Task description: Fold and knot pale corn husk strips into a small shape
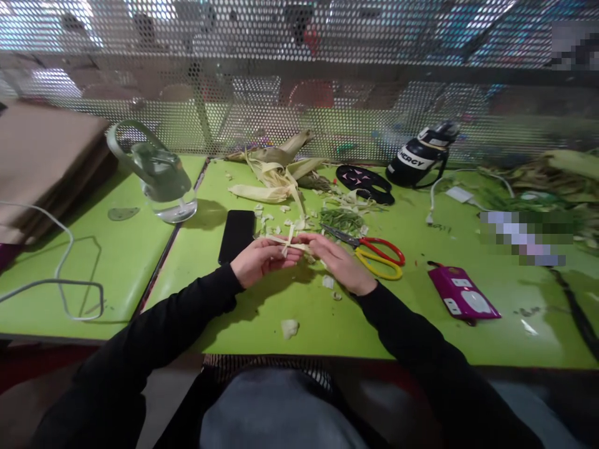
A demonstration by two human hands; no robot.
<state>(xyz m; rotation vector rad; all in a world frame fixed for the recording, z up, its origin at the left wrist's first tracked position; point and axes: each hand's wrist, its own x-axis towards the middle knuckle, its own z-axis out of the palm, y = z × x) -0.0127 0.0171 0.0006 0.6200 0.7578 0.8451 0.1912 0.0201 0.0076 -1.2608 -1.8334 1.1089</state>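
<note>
Pale corn husk strips, crossed over one another, are held just above the green table. My left hand is closed on them, thumb on top and fingers beneath. From the other side, the fingers of my right hand pinch an end of the strips. Scissors with red and yellow handles lie beside my right hand, blades towards a small heap of green shreds. A black phone rests near my left hand. Whole dried corn husks are spread behind, with small cut scraps in front.
A clear bottle with a green lid stands at left, near brown paper bags. At the back right are a black bottle and a black palette-shaped piece. A purple power strip lies right. Perforated metal mesh borders the back.
</note>
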